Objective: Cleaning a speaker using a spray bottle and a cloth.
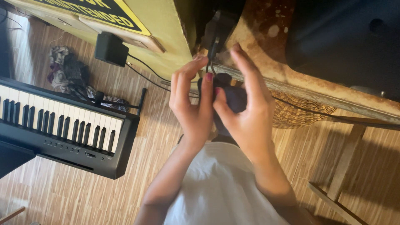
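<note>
Both my hands meet in front of my chest around a small dark bundle, soft-looking and attached to thin black cords that rise toward a black clip or plug at the edge of the wooden table. My left hand pinches the bundle's left side with thumb and fingertips. My right hand cups it from the right, thumb pressed on it, index finger raised. Most of the bundle is hidden by my fingers.
A worn wooden table edge runs across the upper right, with a wicker basket under it. A black digital piano stands at left. A black power adapter and cable lie on the wood floor beside crumpled cloth.
</note>
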